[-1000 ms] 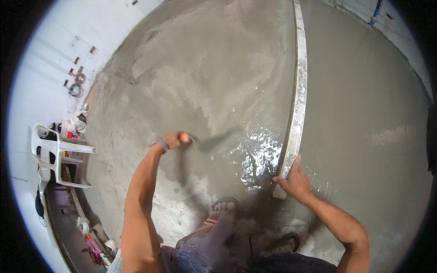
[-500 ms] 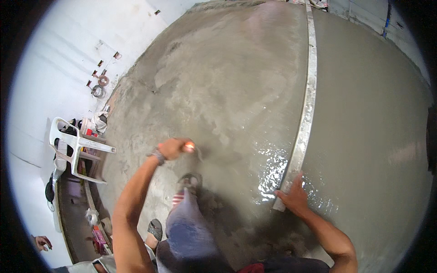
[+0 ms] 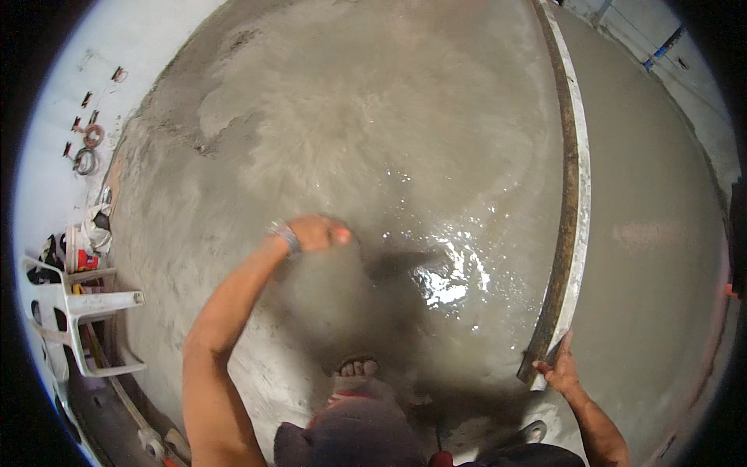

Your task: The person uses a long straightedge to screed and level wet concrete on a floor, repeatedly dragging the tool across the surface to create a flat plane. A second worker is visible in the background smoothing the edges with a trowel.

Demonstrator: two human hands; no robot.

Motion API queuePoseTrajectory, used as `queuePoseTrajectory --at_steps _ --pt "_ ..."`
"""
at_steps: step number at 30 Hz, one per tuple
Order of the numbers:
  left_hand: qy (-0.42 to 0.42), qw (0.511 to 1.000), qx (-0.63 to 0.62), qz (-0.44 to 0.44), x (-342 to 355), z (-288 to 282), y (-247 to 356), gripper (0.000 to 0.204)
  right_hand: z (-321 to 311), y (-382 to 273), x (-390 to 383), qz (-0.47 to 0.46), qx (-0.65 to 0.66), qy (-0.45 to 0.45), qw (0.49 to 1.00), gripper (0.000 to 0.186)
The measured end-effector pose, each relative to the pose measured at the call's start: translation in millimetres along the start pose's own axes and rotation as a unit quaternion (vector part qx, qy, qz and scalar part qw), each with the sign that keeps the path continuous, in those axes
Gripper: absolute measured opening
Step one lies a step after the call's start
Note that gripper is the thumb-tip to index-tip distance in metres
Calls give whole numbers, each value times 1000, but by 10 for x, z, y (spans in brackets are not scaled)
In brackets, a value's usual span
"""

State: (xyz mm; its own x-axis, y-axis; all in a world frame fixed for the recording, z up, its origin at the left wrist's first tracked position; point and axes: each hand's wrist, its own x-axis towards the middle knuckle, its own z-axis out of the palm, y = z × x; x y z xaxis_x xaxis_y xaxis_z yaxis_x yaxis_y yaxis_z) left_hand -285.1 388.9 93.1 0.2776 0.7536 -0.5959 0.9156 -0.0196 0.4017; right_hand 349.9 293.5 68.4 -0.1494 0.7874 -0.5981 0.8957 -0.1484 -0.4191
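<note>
Along the wet cement floor [image 3: 327,163] runs a long straightedge [image 3: 579,194], with a pale metal face and a brown, cement-stained side. My right hand [image 3: 562,373] grips its near end, thumb on one side and fingers on the other. My left hand [image 3: 313,232], with a band at the wrist, is held above the wet cement with its fingers curled together. A bright reddish spot shows at its fingertips; what they hold, if anything, I cannot make out. A hazy pale patch and a dark shadow lie below it.
At the left stand a white plastic chair [image 3: 85,311] and a bucket [image 3: 82,249] by the wall. Wire coils [image 3: 85,161] hang from that wall. My foot [image 3: 356,367] is on the cement near the lower middle. Smooth grey cement [image 3: 654,156] lies right of the straightedge.
The view has shifted, so the chair sits further left. The straightedge has turned to show its brown side, my right hand still on its end. My left hand stays raised, fingers closed.
</note>
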Motion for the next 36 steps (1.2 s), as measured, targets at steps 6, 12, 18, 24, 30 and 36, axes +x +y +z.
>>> queuePoseTrajectory --at_steps 6,12,18,24,30,36 --pt "71 990 10 -125 -205 -1224 -1392 48 14 -100 45 45 -9 -14 999 123" --pt "137 938 143 -283 -574 -1981 -2527 46 28 -154 91 90 -55 -19 994 122" --pt "270 879 195 -342 -849 -2167 -2855 42 11 -131 71 38 -55 -10 998 116" --pt "319 902 52 -286 -1143 -2380 -2814 52 -5 -245 116 118 -9 -46 992 118" --pt "167 969 27 -180 -771 -2041 -2637 41 3 -68 72 81 -79 -35 993 119" --pt "176 873 293 -349 -1029 -2250 -2802 32 81 103 103 4 -58 -3 998 120"
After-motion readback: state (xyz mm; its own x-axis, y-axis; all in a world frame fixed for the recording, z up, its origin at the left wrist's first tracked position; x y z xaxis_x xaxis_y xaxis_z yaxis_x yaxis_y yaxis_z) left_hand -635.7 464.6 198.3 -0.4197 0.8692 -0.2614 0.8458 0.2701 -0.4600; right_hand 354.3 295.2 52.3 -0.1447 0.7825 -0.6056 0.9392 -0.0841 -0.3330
